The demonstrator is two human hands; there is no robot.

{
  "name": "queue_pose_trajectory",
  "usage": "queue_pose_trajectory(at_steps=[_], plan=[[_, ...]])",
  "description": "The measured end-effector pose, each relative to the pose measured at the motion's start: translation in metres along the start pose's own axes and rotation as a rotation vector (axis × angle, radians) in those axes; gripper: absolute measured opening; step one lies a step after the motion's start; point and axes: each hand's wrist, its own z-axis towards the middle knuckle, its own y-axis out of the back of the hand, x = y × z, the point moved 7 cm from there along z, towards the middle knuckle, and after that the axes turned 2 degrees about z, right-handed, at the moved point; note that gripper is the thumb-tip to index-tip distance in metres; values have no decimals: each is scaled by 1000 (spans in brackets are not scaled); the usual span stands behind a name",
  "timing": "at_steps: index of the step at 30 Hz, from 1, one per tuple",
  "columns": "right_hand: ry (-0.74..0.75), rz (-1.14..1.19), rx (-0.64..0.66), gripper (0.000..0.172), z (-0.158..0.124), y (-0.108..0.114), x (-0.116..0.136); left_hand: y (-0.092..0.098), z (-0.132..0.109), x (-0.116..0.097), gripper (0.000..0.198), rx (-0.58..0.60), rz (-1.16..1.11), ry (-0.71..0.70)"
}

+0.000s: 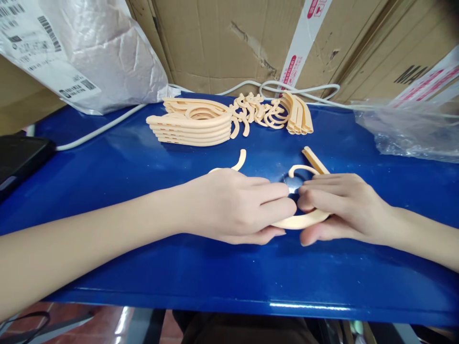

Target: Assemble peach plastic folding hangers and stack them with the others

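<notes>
From the head camera we look down on a blue table [143, 258]. Our two hands meet near its middle. The left hand [236, 205] and the right hand [344, 208] have their fingertips almost touching, and both are closed on the same curved plastic piece [304, 220].

The left fingers are curled over its left part, with the thumb tucked beneath. The right fingers press on it from above while the right thumb sits under its near edge. The piece lies flat on the table directly below the fingertips. Its long axis runs from left to right, so each hand covers one half and neither is nearer than the other. A curved tip [240, 160] sticks out beyond the left knuckles, and a straight bar [315, 160] with a small hook [301, 168] shows beyond the right fingers. We cannot tell whether these are joined to the held piece.

Farther back, well apart from the hands, lie a stack of similar pieces [193, 126], a heap of little hooks [254, 112] and a bundle of bars [297, 114]. A white cable [107, 126] runs behind them. Cardboard boxes [222, 43] form the backdrop, with a white bag [107, 52] at the left and a clear bag [405, 129] at the right.
</notes>
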Motion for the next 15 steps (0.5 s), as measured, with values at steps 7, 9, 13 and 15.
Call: queue_pose_trajectory(at_steps=[7,9,13,15], plan=[[198,-197,-49,42,-10,-2,26,7,-1,-14,30,-140,-41,-111],[221,-213,-60,41,-12,-3,28,9,-1,-16,29,-175,-38,-116],[158,-203,-78,36,-11,0,21,6,3,-11,21,-70,14,-55],[95,-180,-74,33,-9,2,15,2,4,-4,19,19,37,9]])
